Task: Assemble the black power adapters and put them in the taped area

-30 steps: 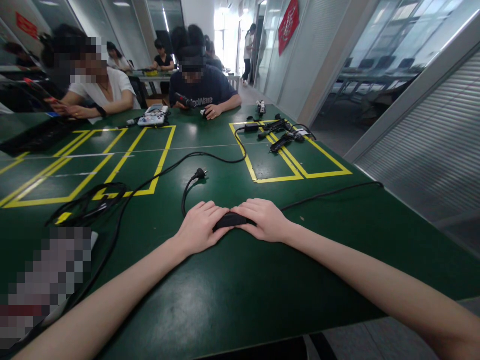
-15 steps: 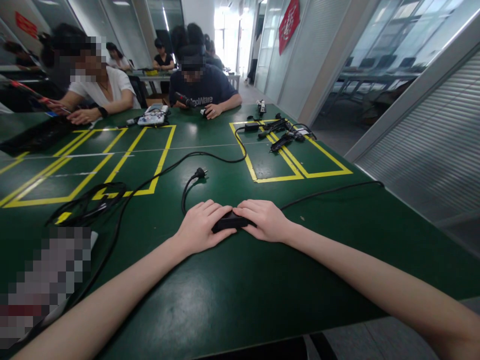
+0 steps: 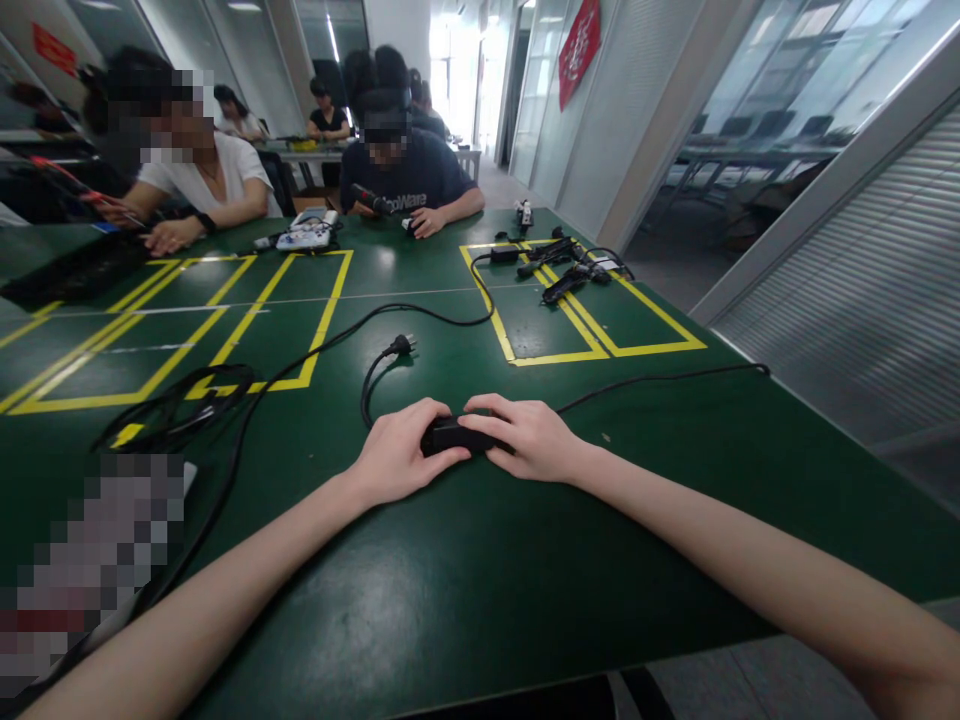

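Note:
A black power adapter (image 3: 453, 436) lies on the green table (image 3: 480, 580) in front of me. My left hand (image 3: 401, 452) grips its left end, thumb along the near side and fingers over the far side. Around its right end is my right hand (image 3: 529, 440), with fingers across the top and thumb on the near side. From the left end a cord curls back to a black plug (image 3: 403, 346) with bare prongs. Another black cable (image 3: 660, 380) runs from behind my right hand toward the table's right edge. The adapter's two ends are hidden by my hands.
Coiled black cable (image 3: 176, 410) and a blurred-out flat item (image 3: 97, 570) lie to the left. Yellow tape (image 3: 559, 357) marks boxes on the table. Black adapters and cords (image 3: 566, 270) sit at the far right. Two people work across the table, one beside a black tray (image 3: 75, 270).
My left fingers have drawn back slightly to the left, and my right fingers have shifted and spread a little on the adapter. Both hands stay on it. The person at far left moved a hand.

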`<move>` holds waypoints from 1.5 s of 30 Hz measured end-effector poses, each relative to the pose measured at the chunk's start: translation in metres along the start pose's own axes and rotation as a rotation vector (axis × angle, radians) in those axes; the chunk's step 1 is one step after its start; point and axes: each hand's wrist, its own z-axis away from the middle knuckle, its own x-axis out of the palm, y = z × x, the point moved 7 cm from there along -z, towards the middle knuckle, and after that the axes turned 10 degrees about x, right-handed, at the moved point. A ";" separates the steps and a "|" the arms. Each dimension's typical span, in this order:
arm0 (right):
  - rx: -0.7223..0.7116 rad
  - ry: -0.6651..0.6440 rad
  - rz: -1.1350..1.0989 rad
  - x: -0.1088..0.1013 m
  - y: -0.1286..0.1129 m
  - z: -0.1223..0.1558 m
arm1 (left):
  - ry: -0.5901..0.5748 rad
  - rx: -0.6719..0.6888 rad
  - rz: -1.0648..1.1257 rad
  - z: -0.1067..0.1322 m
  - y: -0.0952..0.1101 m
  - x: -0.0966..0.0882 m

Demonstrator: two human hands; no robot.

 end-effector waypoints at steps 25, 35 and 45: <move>0.048 0.036 -0.093 -0.002 0.005 -0.001 | -0.020 0.146 -0.157 -0.002 0.015 0.001; 0.008 0.040 -0.093 -0.002 0.003 0.000 | -0.045 0.127 -0.105 -0.002 0.015 0.000; -0.027 -0.027 -0.045 -0.003 -0.002 0.000 | -0.049 0.058 -0.047 0.000 0.007 0.001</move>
